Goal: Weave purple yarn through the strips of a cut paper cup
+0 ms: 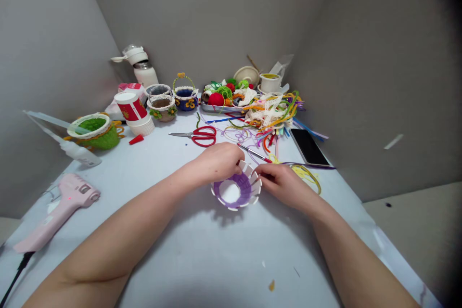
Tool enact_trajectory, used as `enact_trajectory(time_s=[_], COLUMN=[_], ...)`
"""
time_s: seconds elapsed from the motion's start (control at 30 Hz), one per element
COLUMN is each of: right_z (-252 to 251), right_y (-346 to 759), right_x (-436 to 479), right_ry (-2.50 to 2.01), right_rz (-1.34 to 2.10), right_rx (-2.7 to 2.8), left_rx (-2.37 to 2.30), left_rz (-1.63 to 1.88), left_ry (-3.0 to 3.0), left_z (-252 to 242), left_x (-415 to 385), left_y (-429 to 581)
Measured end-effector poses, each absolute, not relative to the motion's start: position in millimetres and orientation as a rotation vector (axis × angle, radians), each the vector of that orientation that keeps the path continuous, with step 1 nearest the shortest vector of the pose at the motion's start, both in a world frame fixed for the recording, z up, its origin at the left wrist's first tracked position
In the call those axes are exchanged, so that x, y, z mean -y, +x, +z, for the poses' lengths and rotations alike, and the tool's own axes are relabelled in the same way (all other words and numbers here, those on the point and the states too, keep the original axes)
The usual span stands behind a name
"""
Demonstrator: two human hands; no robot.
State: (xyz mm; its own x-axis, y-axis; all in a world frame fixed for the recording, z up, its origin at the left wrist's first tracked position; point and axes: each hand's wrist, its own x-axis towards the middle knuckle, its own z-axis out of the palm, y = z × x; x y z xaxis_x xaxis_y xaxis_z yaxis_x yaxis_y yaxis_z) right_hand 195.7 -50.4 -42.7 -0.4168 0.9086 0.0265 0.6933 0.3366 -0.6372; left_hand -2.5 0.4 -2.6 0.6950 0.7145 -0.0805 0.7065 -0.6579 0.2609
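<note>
A white paper cup cut into strips and woven round with purple cord sits on the table between my hands. My left hand is curled over its far left rim, fingers closed on the strips. My right hand pinches the cup's right rim, where a purple cord trails off to the right. Whether the fingertips hold the cord or a strip is hidden.
Red scissors, a pen and a phone lie beyond the cup. A tray of yarn and pipe cleaners, finished small baskets, stacked paper cups stand further back. A pink glue gun lies left.
</note>
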Motion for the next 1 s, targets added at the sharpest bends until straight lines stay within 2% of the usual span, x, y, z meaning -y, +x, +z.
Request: enact_trajectory(time_s=[0.23, 0.5, 0.83, 1.0], right_z=[-32.0, -22.3, -14.4, -26.5], right_y=[210.6, 192.5, 197.0, 212.8], right_x=[53.1, 56.6, 60.4, 54.4], right_ry=[-1.408, -1.381, -1.282, -1.429], right_rz=[1.007, 0.853, 0.689, 0.779], right_rx=[1.944, 1.910, 2.134, 2.061], left_rx=[-1.170, -1.194, -1.181, -1.175], left_rz=[0.021, 0.030, 0.023, 0.027], left_ry=[2.629, 2.635, 2.634, 2.633], left_z=[-6.9, -5.9, -6.9, -9.7], left_x=[-1.7, 0.4, -1.5, -3.0], left_y=[-1.0, 0.5, -1.1, -1.9])
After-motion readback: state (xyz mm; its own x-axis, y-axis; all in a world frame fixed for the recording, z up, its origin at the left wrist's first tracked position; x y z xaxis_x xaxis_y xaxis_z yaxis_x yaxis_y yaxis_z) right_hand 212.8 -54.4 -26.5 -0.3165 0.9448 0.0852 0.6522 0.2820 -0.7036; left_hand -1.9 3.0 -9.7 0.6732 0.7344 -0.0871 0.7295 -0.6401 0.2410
